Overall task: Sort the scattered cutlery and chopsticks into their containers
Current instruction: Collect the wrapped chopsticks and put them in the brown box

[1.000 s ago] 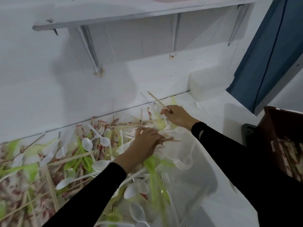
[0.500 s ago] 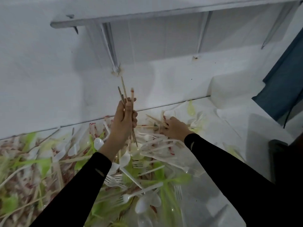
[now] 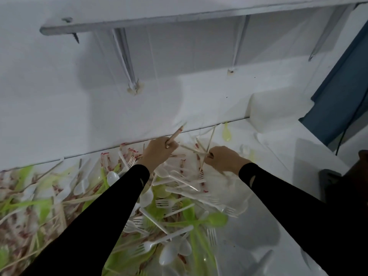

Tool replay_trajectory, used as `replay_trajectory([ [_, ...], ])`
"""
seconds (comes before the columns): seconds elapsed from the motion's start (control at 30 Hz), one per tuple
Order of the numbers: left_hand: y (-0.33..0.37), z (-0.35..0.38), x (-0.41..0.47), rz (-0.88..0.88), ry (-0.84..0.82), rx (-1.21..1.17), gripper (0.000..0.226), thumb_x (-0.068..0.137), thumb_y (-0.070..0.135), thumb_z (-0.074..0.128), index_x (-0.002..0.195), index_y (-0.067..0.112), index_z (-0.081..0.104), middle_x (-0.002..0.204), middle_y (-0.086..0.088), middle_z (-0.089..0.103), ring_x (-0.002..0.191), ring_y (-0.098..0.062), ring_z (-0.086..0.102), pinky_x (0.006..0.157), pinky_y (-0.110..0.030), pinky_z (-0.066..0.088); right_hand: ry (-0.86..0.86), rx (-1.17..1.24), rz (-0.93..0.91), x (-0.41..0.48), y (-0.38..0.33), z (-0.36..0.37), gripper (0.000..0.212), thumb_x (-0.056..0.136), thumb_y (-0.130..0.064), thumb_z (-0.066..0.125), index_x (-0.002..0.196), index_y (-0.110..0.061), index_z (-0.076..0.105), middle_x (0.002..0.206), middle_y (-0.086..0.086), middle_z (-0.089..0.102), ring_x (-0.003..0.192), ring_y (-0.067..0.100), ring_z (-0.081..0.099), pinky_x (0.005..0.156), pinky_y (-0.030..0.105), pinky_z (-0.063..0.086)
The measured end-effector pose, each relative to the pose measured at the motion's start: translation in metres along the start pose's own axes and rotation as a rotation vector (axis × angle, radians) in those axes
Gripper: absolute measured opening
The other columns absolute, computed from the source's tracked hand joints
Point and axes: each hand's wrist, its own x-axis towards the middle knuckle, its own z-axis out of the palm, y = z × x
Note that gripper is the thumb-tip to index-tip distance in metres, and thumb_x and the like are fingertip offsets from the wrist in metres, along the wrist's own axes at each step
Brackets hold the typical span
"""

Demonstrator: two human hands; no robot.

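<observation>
Along the back edge of the white worktop point(image 3: 288, 150), where it meets the wall, both hands are in the gathering step of picking chopsticks out of the mixed heap. The left hand point(image 3: 157, 152) has its fingers curled round a small bundle of pale wooden chopsticks point(image 3: 176, 134), whose tips slant up towards the wall. The right hand point(image 3: 225, 159) lies low on the pile, its thumb and fingertips pinching the crossed loose wooden chopsticks point(image 3: 211, 136) just beside the bundle. How many sticks that pinch has caught is too blurred to tell. White plastic forks point(image 3: 185, 182), white plastic spoons point(image 3: 112, 177) and lime-green plastic cutlery point(image 3: 215, 219) lie tangled across the nearer part of the worktop, still unsorted. No container shows plainly, so the next move probably calls for lifting the pinched sticks free of the forks, passing them into the left hand's bundle, then carrying the lot to wherever the chopstick container stands.
</observation>
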Motion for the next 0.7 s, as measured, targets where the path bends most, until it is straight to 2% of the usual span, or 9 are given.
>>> replay_trajectory([
  [0.1,-0.013,-0.005,0.001,0.027,-0.184,0.095,0.040,0.082,0.052,0.070,0.112,0.026,0.068,0.098,0.005,0.067,0.091,-0.016,0.061,0.083,-0.034,0.048,-0.076,0.156,0.032,-0.002,0.005,-0.005,0.030,0.099,-0.034,0.043,0.077,-0.013,0.047,0.081,0.006,0.060,0.067,0.018,0.050,0.063,0.029,0.038],
  [0.17,-0.022,-0.005,0.005,0.037,-0.120,0.184,0.029,0.085,0.044,0.070,0.108,0.025,0.068,0.096,0.003,0.067,0.093,-0.020,0.063,0.083,-0.037,0.050,-0.089,0.236,0.038,-0.003,0.004,-0.005,0.029,0.099,-0.034,0.045,0.081,-0.012,0.049,0.086,0.008,0.065,0.072,0.020,0.054,0.066,0.029,0.040],
  [0.23,-0.033,-0.005,0.010,0.041,-0.067,0.280,0.015,0.087,0.032,0.067,0.102,0.028,0.068,0.092,0.004,0.066,0.093,-0.023,0.064,0.078,-0.037,0.052,-0.086,0.266,0.034,-0.002,0.001,-0.002,0.028,0.099,-0.034,0.044,0.081,-0.012,0.047,0.085,0.006,0.061,0.074,0.020,0.053,0.068,0.029,0.040],
  [0.33,-0.041,-0.006,0.015,0.022,-0.093,0.353,0.002,0.087,0.032,0.067,0.085,0.033,0.069,0.087,0.005,0.064,0.088,-0.021,0.064,0.069,-0.033,0.052,-0.097,0.292,0.044,-0.002,-0.009,0.003,0.028,0.101,-0.033,0.039,0.087,-0.010,0.047,0.086,0.005,0.053,0.073,0.019,0.049,0.069,0.029,0.039],
  [0.4,-0.045,-0.002,0.015,0.021,-0.071,0.380,0.014,0.089,0.036,0.065,0.076,0.031,0.067,0.090,0.003,0.063,0.088,-0.022,0.063,0.064,-0.031,0.045,-0.070,0.283,0.052,0.000,-0.013,0.011,0.029,0.101,-0.033,0.040,0.087,-0.009,0.049,0.085,0.005,0.055,0.077,0.022,0.052,0.067,0.028,0.039],
  [0.47,-0.047,0.003,0.011,0.063,-0.025,0.466,0.018,0.094,0.036,0.058,0.089,0.025,0.071,0.099,0.003,0.061,0.096,-0.021,0.061,0.064,-0.031,0.042,0.007,0.257,0.068,0.004,-0.017,0.022,0.030,0.101,-0.034,0.040,0.089,-0.009,0.053,0.090,0.007,0.059,0.087,0.027,0.059,0.069,0.030,0.042],
  [0.53,-0.049,0.006,0.006,0.145,0.001,0.546,0.019,0.098,0.031,0.052,0.102,0.022,0.068,0.106,0.004,0.059,0.106,-0.020,0.055,0.069,-0.036,0.048,0.083,0.234,0.112,0.007,-0.021,0.033,0.042,0.102,-0.045,0.037,0.103,-0.007,0.056,0.100,0.008,0.063,0.095,0.029,0.062,0.075,0.032,0.044],
  [0.6,-0.050,0.009,0.001,0.166,0.011,0.536,0.016,0.098,0.022,0.050,0.109,0.022,0.062,0.108,0.005,0.059,0.110,-0.018,0.051,0.076,-0.039,0.052,0.137,0.226,0.158,0.009,-0.025,0.041,0.059,0.099,-0.059,0.032,0.110,-0.006,0.056,0.103,0.008,0.065,0.094,0.028,0.064,0.079,0.034,0.047],
  [0.7,-0.047,0.008,-0.005,0.140,0.054,0.489,0.020,0.097,0.017,0.047,0.113,0.023,0.056,0.108,0.003,0.059,0.110,-0.018,0.050,0.077,-0.039,0.051,0.165,0.195,0.204,0.010,-0.032,0.045,0.074,0.090,-0.075,0.032,0.103,-0.007,0.058,0.097,0.006,0.066,0.092,0.026,0.065,0.081,0.035,0.048],
])
